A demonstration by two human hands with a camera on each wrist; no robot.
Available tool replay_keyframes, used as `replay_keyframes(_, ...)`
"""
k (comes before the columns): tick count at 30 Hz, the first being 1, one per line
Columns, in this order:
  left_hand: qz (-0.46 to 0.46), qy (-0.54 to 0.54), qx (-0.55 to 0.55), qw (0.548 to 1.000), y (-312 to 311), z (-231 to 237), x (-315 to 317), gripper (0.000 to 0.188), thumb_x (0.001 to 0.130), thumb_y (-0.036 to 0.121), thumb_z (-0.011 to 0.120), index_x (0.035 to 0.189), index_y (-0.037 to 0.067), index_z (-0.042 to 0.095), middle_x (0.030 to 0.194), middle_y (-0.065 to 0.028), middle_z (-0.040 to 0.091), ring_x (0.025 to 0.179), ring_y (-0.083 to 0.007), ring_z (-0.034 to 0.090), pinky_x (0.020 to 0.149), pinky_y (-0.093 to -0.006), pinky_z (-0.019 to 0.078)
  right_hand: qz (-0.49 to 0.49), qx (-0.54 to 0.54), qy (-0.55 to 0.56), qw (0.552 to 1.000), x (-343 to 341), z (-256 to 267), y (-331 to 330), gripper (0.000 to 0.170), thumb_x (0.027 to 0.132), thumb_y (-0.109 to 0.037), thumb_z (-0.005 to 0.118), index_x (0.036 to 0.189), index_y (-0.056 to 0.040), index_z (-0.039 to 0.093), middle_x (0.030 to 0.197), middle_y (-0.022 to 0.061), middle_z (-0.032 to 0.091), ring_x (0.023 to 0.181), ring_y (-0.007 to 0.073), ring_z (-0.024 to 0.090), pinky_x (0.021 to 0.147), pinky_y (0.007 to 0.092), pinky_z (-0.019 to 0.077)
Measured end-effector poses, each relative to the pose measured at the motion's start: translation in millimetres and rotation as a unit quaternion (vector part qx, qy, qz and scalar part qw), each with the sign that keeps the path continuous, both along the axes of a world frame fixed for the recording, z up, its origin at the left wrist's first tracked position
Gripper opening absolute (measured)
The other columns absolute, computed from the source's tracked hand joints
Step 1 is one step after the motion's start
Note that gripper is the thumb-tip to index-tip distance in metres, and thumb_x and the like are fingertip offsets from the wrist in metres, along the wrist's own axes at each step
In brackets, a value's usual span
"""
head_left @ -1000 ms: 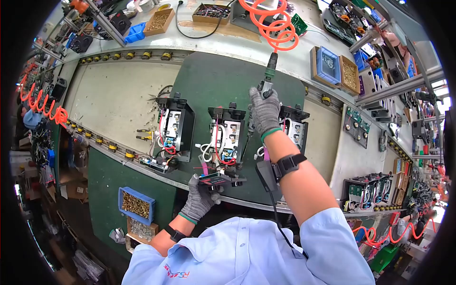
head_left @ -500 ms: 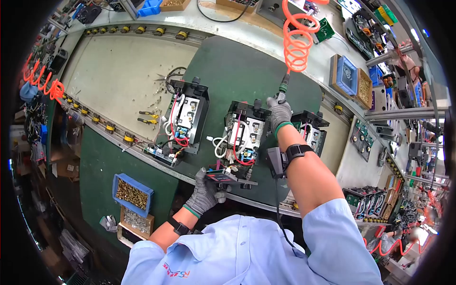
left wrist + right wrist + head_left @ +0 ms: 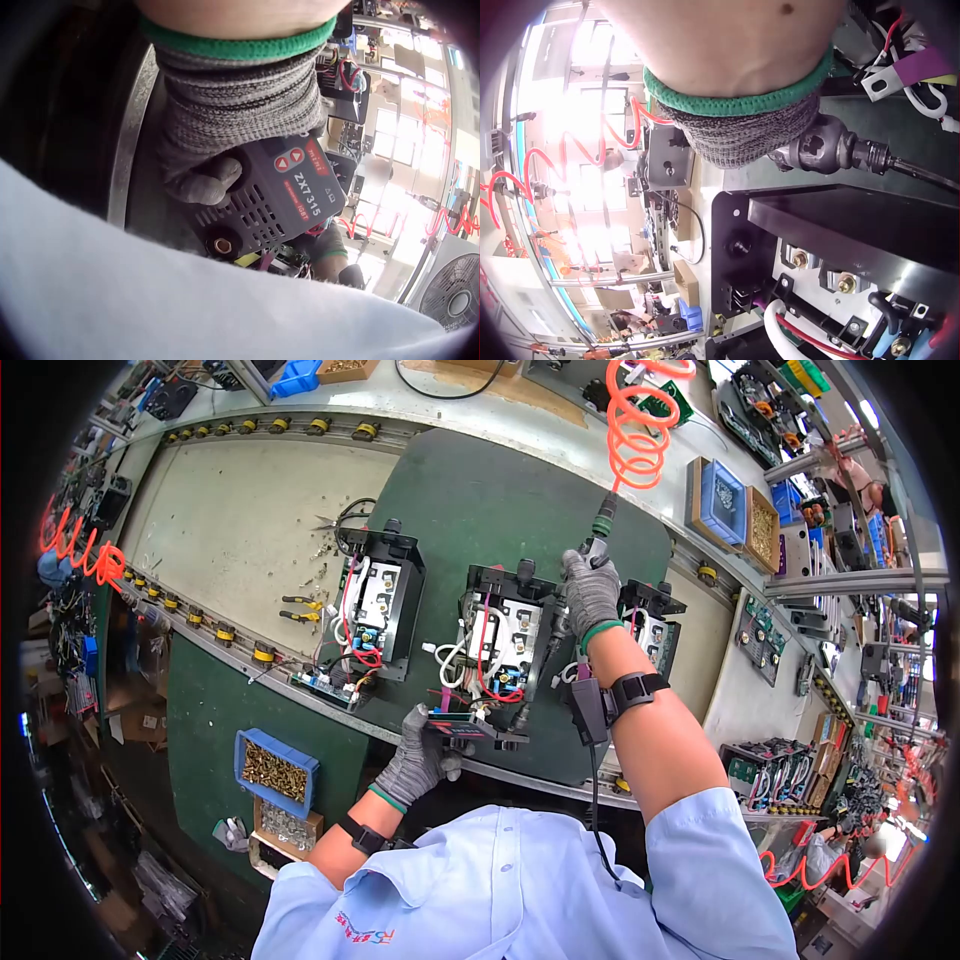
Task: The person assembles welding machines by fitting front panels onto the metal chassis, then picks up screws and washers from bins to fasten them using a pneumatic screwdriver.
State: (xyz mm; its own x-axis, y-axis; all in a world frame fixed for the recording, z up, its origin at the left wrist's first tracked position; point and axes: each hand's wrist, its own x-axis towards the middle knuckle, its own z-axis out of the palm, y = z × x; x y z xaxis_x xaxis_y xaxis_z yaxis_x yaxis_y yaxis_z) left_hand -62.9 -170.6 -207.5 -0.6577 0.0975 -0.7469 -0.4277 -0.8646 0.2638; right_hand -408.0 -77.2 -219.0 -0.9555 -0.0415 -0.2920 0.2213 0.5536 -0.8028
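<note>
My gloved left hand [image 3: 408,765] grips the black front panel [image 3: 462,727] of the middle electronic unit [image 3: 515,635] at the table's near edge. In the left wrist view the panel [image 3: 259,199] shows "ZX7315", vent slots and a round socket, with the glove's fingertips over its face. With my gloved right hand [image 3: 592,595] I hold an air screwdriver [image 3: 600,538], fed by a coiled orange hose [image 3: 636,445]. Its dark body and thin shaft [image 3: 911,169] pass beside an open unit's black side plate in the right wrist view; the tip is out of that frame.
Similar open units stand left [image 3: 385,605] and right [image 3: 652,630] on the green mat [image 3: 480,490]. Yellow-handled pliers [image 3: 300,609] and loose screws lie left. A blue bin [image 3: 312,785] of brass-coloured screws sits at lower left. Another blue bin [image 3: 722,505] stands at the back right.
The head view has shifted and turned, so the units and right hand appear farther right. Both hands keep their hold on the panel and the screwdriver.
</note>
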Motion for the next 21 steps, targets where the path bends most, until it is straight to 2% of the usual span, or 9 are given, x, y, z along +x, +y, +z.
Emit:
replay_keyframes(1,-0.002,-0.001,0.0,1.0,0,-1,0,0.1,0.074,0.09,0.052,0.121,0.002,0.065,0.088,-0.0169,0.069,0.049,-0.0175,0.049,0.046,-0.0361,0.0462,-0.002,0.0,-0.001,1.0,2,4,1,0.023,0.09,-0.025,0.075,0.096,-0.0051,0.065,0.08,0.0035,0.067,0.07,0.0143,0.063,0.066,0.0334,0.052)
replay_keyframes(3,-0.006,0.01,0.015,1.0,-1,-2,0,0.1,0.074,0.09,0.051,0.121,0.002,0.065,0.087,-0.0167,0.068,0.05,-0.0179,0.05,0.047,-0.0359,0.0469,-0.014,-0.031,-0.05,0.998,4,5,5,0.039,0.085,-0.032,0.077,0.106,-0.0019,0.065,0.096,0.0161,0.071,0.088,0.0297,0.071,0.08,0.0412,0.0556)
replay_keyframes(7,-0.016,0.014,0.012,1.0,-3,0,-2,0.098,0.075,0.089,0.052,0.121,0.002,0.064,0.088,-0.0168,0.068,0.055,-0.0199,0.055,0.045,-0.0361,0.0473,0.003,-0.028,-0.03,0.999,13,-1,1,0.038,0.085,-0.032,0.077,0.107,-0.0027,0.066,0.096,0.0159,0.071,0.088,0.0291,0.07,0.082,0.0416,0.0549)
replay_keyframes(10,-0.009,0.002,-0.067,0.998,-5,6,-11,0.096,0.076,0.087,0.053,0.12,0.002,0.063,0.09,-0.0172,0.068,0.061,-0.0225,0.06,0.042,-0.0347,0.0464,0.009,-0.027,-0.012,1.0,19,11,-5,0.038,0.084,-0.032,0.078,0.106,-0.0023,0.066,0.095,0.015,0.072,0.09,0.0294,0.07,0.086,0.0418,0.0531)
replay_keyframes(13,-0.036,-0.001,-0.084,0.996,-13,2,-17,0.094,0.076,0.085,0.054,0.12,0.002,0.063,0.091,-0.0173,0.068,0.065,-0.0244,0.063,0.039,-0.0325,0.045,-0.02,-0.024,-0.019,0.999,23,16,-9,0.034,0.085,-0.03,0.078,0.103,-0.0026,0.067,0.09,0.0125,0.071,0.083,0.0265,0.069,0.081,0.041,0.0541)
replay_keyframes(14,-0.047,0.007,-0.064,0.997,-16,2,-17,0.093,0.076,0.084,0.055,0.12,0.003,0.063,0.091,-0.0172,0.068,0.064,-0.0244,0.062,0.039,-0.0316,0.045,-0.043,-0.091,-0.055,0.993,28,23,-10,0.031,0.085,-0.028,0.078,0.101,-0.0032,0.068,0.085,0.0097,0.069,0.074,0.0226,0.068,0.075,0.0398,0.0547)
replay_keyframes(17,-0.076,0.004,-0.008,0.997,-18,12,-14,0.088,0.077,0.082,0.056,0.118,0.004,0.064,0.09,-0.0165,0.068,0.062,-0.0236,0.06,0.039,-0.0296,0.0414,-0.047,-0.086,-0.067,0.993,29,27,-9,0.03,0.084,-0.027,0.079,0.1,-0.0039,0.068,0.082,0.0075,0.068,0.068,0.0195,0.066,0.07,0.0386,0.0547)
replay_keyframes(19,-0.008,-0.014,-0.017,1.0,-9,20,-14,0.088,0.075,0.085,0.054,0.114,0.006,0.066,0.087,-0.0164,0.068,0.056,-0.0217,0.056,0.04,-0.0294,0.0372,-0.045,-0.108,-0.078,0.99,17,11,-6,0.032,0.084,-0.027,0.079,0.102,-0.0034,0.067,0.085,0.0095,0.069,0.072,0.0223,0.068,0.072,0.0393,0.0549)
replay_keyframes(21,-0.011,-0.026,-0.024,0.999,-5,9,-7,0.092,0.071,0.089,0.053,0.111,0.008,0.067,0.084,-0.0158,0.067,0.05,-0.019,0.048,0.043,-0.0301,0.0321,-0.042,-0.066,-0.052,0.996,5,4,-6,0.033,0.085,-0.027,0.077,0.104,-0.0026,0.066,0.09,0.0128,0.07,0.079,0.0271,0.07,0.075,0.0415,0.0554)
